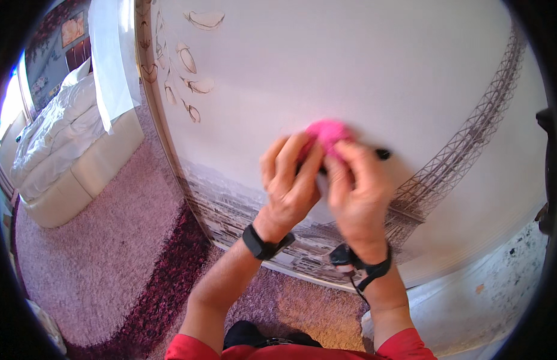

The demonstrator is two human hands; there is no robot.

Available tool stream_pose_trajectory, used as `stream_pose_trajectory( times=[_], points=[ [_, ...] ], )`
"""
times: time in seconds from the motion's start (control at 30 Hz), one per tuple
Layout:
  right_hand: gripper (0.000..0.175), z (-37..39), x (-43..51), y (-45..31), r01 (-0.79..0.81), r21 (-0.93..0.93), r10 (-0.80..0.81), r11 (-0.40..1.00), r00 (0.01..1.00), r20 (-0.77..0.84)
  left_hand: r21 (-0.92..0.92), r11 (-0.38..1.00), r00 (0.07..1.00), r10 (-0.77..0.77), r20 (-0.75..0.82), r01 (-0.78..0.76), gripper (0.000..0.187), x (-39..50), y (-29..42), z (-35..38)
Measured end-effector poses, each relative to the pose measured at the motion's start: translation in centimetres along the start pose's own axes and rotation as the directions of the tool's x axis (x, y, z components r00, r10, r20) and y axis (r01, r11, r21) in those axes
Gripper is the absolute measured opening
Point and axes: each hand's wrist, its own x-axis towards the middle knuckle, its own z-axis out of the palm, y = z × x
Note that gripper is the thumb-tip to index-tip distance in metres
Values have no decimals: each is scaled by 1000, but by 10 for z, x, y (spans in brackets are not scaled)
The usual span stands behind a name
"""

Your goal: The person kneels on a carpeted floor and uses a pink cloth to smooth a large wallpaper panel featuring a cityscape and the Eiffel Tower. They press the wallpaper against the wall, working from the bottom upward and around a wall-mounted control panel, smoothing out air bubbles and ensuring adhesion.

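Both hands meet around a bright pink cloth (330, 132) in front of a pale panel (305, 58) printed with a lattice tower, a cityscape and petals. My left hand (289, 175) grips the cloth's left side with bent fingers. On the other side, my right hand (359, 184) pinches it between thumb and fingers; this hand is blurred. Something dark shows between the hands, too hidden to name. A small black knob-like thing (383, 154) is just right of the cloth. Each wrist wears a black strap, the right one with a small device and a cable.
A bed (66, 130) with white bedding stands in a mirror at the left, behind a hanging white strip (109, 58). Purple shaggy carpet (301, 301) lies below the panel. At the lower right is a whitish, speckled surface (476, 292); a dark object (548, 171) stands at the right rim.
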Motion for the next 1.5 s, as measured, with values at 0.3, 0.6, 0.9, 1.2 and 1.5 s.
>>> stream_pose_trajectory(
  times=[0.3,0.6,0.9,1.2,1.5],
  points=[
    [14,23,-14,-15,-214,229,172,950,966,192,4,988,973,-154,171,155,47,-22,-4,-35],
    [36,21,-35,-30,-296,221,198,929,905,377,58,995,986,-93,139,85,41,-35,-19,-39],
    [20,38,-7,-31,-485,490,331,725,868,370,-93,987,956,-100,275,130,63,-21,-36,-44],
    [18,-9,-18,-25,-229,356,241,906,971,11,-23,994,969,-102,225,110,57,-9,5,-9],
    [13,-36,-39,-9,-183,247,200,952,979,-46,-27,1000,977,1,211,5,40,-5,18,7]
  ],
)
